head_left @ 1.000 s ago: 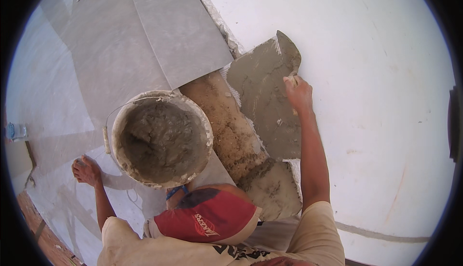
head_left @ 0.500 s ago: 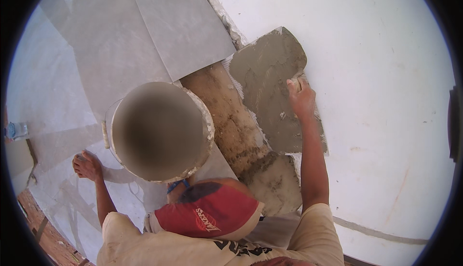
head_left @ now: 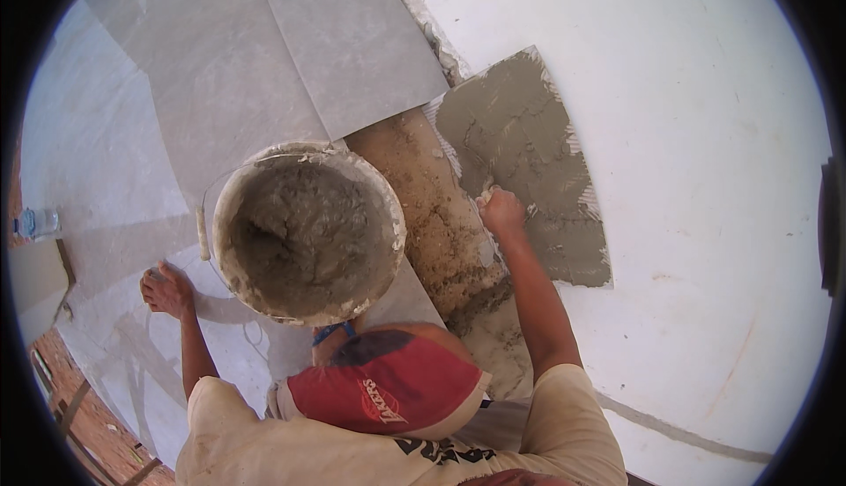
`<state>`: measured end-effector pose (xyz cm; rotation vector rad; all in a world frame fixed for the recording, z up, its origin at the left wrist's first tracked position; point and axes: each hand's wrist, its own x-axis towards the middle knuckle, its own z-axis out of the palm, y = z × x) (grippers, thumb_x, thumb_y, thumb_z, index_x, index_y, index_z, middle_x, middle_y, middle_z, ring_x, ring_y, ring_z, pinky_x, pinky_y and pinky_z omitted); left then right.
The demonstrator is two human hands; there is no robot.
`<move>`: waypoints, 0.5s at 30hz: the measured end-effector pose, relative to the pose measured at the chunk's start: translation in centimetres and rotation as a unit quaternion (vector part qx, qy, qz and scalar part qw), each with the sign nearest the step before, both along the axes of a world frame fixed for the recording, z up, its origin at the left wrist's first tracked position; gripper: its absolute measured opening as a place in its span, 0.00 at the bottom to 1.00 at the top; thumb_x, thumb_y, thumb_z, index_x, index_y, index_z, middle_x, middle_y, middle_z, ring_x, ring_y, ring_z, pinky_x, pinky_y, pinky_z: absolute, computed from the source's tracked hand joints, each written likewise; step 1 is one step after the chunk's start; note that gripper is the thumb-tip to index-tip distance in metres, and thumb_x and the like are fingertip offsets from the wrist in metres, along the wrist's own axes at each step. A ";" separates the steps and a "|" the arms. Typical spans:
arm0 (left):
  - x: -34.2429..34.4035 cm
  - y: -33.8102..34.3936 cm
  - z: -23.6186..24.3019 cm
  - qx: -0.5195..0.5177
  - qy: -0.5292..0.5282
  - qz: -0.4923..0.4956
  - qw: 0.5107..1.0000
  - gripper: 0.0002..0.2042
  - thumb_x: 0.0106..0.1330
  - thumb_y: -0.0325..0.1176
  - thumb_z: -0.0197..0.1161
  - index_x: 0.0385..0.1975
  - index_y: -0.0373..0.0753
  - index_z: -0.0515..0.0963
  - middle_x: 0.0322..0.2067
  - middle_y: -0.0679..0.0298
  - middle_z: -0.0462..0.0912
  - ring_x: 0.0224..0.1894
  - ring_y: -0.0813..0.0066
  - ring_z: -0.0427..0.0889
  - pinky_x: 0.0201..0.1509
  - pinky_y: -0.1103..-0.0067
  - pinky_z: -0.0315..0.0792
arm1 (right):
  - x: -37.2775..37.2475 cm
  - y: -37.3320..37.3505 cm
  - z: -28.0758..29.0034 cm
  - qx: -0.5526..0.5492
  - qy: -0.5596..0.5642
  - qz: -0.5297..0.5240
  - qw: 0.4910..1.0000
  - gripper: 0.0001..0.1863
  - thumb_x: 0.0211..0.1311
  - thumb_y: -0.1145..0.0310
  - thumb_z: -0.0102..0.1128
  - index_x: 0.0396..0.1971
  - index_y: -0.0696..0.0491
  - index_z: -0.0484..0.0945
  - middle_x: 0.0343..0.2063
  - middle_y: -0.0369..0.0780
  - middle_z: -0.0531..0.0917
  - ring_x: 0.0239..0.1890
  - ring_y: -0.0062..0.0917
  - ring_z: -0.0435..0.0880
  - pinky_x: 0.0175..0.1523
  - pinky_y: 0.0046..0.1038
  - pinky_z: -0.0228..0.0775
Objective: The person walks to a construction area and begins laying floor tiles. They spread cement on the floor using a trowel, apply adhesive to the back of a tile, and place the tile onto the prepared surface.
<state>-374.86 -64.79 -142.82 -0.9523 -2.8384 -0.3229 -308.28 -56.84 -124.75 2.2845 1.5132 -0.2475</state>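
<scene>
My right hand (head_left: pixel 502 213) is closed round what looks like a trowel's pale handle, over a sheet of wet grey mortar (head_left: pixel 520 125). The blade cannot be made out against the mortar. Ridged, pale edges of the slab beneath show along the mortar's right side. My left hand (head_left: pixel 167 290) rests on the grey floor tile (head_left: pixel 106 279), its fingers slightly bent and apart. Between my hands stands a bucket (head_left: pixel 398 237) with a wire handle, holding lumpy wet mortar (head_left: pixel 308 230).
Bare brown ground (head_left: pixel 423 195) lies between the bucket and the mortared slab. A large grey tile (head_left: pixel 352 37) lies beyond it. To the right spreads a white surface (head_left: pixel 705 178). A plastic bottle (head_left: pixel 37 222) stands at far left. My knee in red shorts (head_left: pixel 379 385) is close below the bucket.
My right hand has moved left and toward me across the mortar, baring more ridged edge at its right. The view has shifted slightly. My left hand stays on the tile.
</scene>
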 end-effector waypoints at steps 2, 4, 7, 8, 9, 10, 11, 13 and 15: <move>0.0 -0.1 0.1 0.005 0.002 0.000 1.000 0.30 0.68 0.58 0.48 0.59 0.38 0.69 0.61 0.54 0.67 0.66 0.54 0.61 0.68 0.57 0.52 | -0.5 1.2 1.7 0.057 -0.002 -0.003 0.998 0.23 0.62 0.53 0.61 0.47 0.57 0.76 0.41 0.51 0.83 0.44 0.47 0.83 0.50 0.45 0.75; 0.1 -0.1 0.1 0.010 0.005 -0.006 1.000 0.30 0.68 0.57 0.48 0.59 0.38 0.69 0.61 0.54 0.68 0.66 0.54 0.61 0.68 0.56 0.53 | -0.4 2.1 3.4 0.140 -0.012 -0.004 0.990 0.24 0.62 0.53 0.60 0.48 0.57 0.76 0.42 0.52 0.82 0.43 0.48 0.83 0.49 0.45 0.75; 0.4 -0.1 0.2 0.015 0.007 -0.011 1.000 0.30 0.68 0.57 0.49 0.59 0.38 0.69 0.60 0.54 0.68 0.66 0.54 0.62 0.67 0.56 0.53 | -1.2 2.6 4.7 0.272 -0.020 0.000 0.962 0.24 0.64 0.53 0.58 0.49 0.57 0.75 0.42 0.52 0.82 0.44 0.47 0.83 0.50 0.45 0.74; 0.4 0.0 0.3 0.012 0.006 -0.010 1.000 0.30 0.68 0.57 0.49 0.59 0.38 0.69 0.60 0.54 0.68 0.66 0.54 0.62 0.67 0.56 0.53 | -1.1 2.8 4.4 0.259 -0.012 0.006 0.966 0.24 0.64 0.53 0.58 0.49 0.57 0.75 0.42 0.52 0.82 0.45 0.47 0.82 0.50 0.45 0.74; 0.5 0.1 0.4 0.011 0.005 -0.010 1.000 0.30 0.68 0.57 0.49 0.59 0.38 0.69 0.60 0.54 0.68 0.66 0.54 0.62 0.67 0.56 0.53 | -1.2 2.9 4.2 0.246 -0.004 0.012 0.969 0.24 0.64 0.53 0.57 0.49 0.57 0.75 0.42 0.52 0.82 0.45 0.47 0.82 0.50 0.45 0.74; 0.6 0.1 0.4 0.010 0.001 -0.009 1.000 0.29 0.69 0.57 0.49 0.59 0.38 0.69 0.61 0.55 0.68 0.66 0.55 0.61 0.67 0.57 0.52 | -1.2 3.0 3.9 0.233 0.004 0.018 0.972 0.24 0.65 0.52 0.57 0.49 0.57 0.75 0.42 0.52 0.82 0.46 0.47 0.82 0.51 0.45 0.74; 0.6 0.1 0.4 0.009 -0.003 -0.007 1.000 0.29 0.69 0.56 0.49 0.59 0.38 0.70 0.61 0.55 0.68 0.66 0.55 0.60 0.67 0.57 0.52 | -1.5 3.2 3.5 0.182 0.011 0.016 0.983 0.24 0.65 0.53 0.56 0.49 0.58 0.75 0.42 0.51 0.82 0.47 0.47 0.82 0.51 0.45 0.74; 0.4 0.0 0.4 0.012 -0.005 -0.001 1.000 0.29 0.69 0.56 0.50 0.58 0.38 0.70 0.61 0.56 0.67 0.67 0.56 0.60 0.67 0.58 0.51 | -3.2 4.0 2.1 0.080 0.030 0.016 0.996 0.24 0.65 0.53 0.56 0.50 0.58 0.74 0.43 0.51 0.82 0.48 0.46 0.81 0.52 0.45 0.73; 0.5 0.2 0.3 0.020 -0.003 0.004 1.000 0.29 0.69 0.56 0.50 0.58 0.38 0.70 0.61 0.56 0.67 0.67 0.56 0.60 0.67 0.57 0.52 | -4.1 4.7 0.2 0.048 0.042 0.000 0.998 0.25 0.64 0.52 0.57 0.49 0.59 0.75 0.44 0.52 0.82 0.49 0.47 0.81 0.53 0.45 0.73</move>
